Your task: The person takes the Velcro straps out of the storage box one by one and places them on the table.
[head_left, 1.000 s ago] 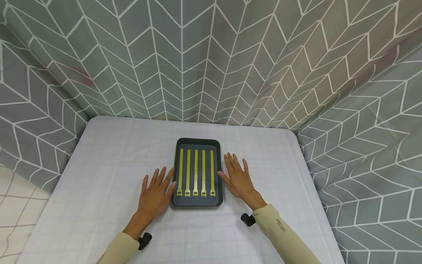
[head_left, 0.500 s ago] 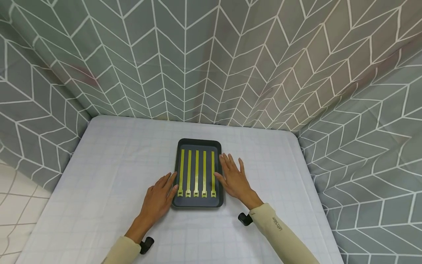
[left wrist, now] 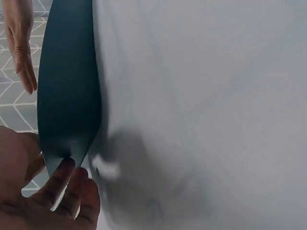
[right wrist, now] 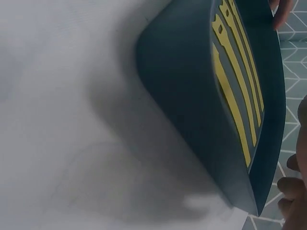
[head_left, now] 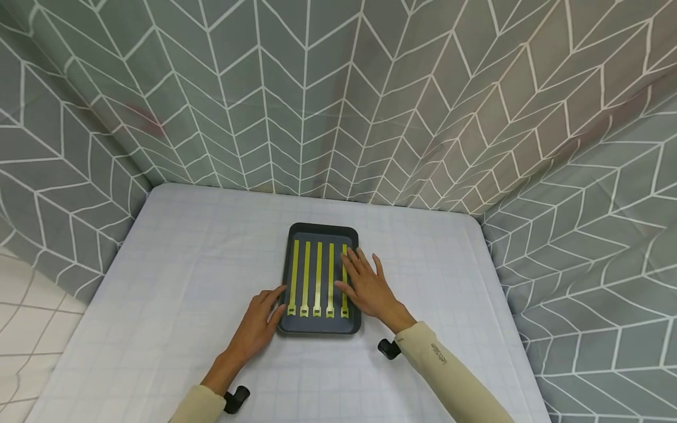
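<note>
A dark grey rectangular tray lies on the covered table. Several yellow-green hook-and-loop cable ties lie in it side by side, slotted heads toward the person. My left hand holds the tray's left side near the front corner, thumb over the rim; the left wrist view has its curled fingertips against the outer wall. Over the tray's right side hovers my right hand, fingers spread and holding nothing, partly covering the rightmost tie. In the right wrist view the ties show inside, with the right fingers beyond the rim.
A white cloth covers the table. Grey curtains with white chevron lines stand behind it and on both sides. Pale tiled floor shows at the left. A small black camera sits at the right wrist.
My right hand has moved left from beside the tray to over its right side. The left hand's spread fingers have drawn together and come onto the tray's left rim.
</note>
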### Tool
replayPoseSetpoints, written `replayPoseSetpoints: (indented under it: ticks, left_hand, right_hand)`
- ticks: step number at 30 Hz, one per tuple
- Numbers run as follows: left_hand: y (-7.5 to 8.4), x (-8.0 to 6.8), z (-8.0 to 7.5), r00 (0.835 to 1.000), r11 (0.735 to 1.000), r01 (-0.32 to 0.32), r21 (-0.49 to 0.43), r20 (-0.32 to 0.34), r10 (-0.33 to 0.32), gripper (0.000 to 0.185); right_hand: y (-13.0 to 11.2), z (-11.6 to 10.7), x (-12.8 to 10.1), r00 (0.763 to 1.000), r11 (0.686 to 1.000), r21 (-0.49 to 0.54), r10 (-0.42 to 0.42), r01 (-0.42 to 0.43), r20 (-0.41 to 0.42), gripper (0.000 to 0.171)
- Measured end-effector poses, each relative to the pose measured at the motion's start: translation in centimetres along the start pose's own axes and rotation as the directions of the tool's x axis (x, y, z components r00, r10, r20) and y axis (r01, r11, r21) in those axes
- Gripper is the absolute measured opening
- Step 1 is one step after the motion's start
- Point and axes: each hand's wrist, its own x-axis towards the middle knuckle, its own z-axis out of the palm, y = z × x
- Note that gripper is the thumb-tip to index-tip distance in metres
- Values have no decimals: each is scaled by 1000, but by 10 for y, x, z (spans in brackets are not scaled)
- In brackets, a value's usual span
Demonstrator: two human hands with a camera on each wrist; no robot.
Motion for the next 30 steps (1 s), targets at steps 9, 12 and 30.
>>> replayPoseSetpoints:
  ticks: [9, 12, 30]
  left_hand:
    - [-5, -2, -2, 998, 992, 24, -124, 53, -17, 49]
    - [-8, -2, -3, 998, 986, 15, -167, 68, -4, 50]
    - [-21, -2, -16, 951, 926, 60, -373, 303, 60, 76]
  right_hand:
    - [-12, -8, 17, 980, 982, -34, -185, 188, 75, 68]
    - [-15, -12, 24, 963, 966, -70, -241, 250, 119, 67]
    - [-44, -14, 75, 848, 826, -211, -479, 522, 225, 50]
